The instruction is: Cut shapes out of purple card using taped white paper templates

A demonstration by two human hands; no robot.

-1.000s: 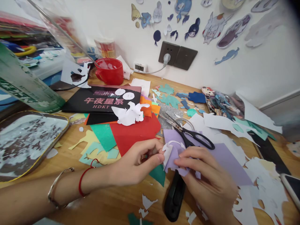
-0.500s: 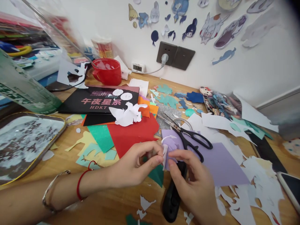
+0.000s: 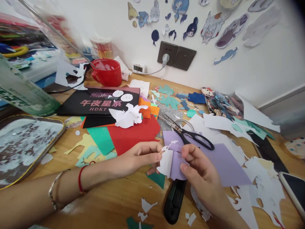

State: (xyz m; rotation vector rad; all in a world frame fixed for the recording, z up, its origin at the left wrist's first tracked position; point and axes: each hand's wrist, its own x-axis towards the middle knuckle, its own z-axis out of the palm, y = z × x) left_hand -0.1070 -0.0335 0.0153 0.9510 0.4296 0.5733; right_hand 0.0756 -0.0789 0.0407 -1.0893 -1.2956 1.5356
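Observation:
My left hand (image 3: 145, 156) pinches a white paper cut-out (image 3: 165, 163) between thumb and fingers. Thin curled strips stick up from its top. Right beside it is a small purple paper piece (image 3: 177, 165), gripped at its right edge by the thumb and fingers of my right hand (image 3: 199, 168). The two papers meet along a straight edge; whether they are joined I cannot tell. Just behind my hands, black-handled scissors (image 3: 183, 132) lie partly open on a larger purple sheet (image 3: 228, 165). A long black object (image 3: 175, 203) with a rounded end lies below the papers.
Red paper (image 3: 133, 133), a black printed folder (image 3: 100, 101) and white scraps (image 3: 128, 116) lie behind my left hand. A smeared tray (image 3: 28, 143) and a green bottle (image 3: 23, 89) stand at left, a red mug (image 3: 107, 73) at the back. Cut paper (image 3: 264, 187) covers the right side.
My hands have moved slightly apart and turned the papers, so the white cut-out and purple piece show flatter and wider. The view has shifted a little.

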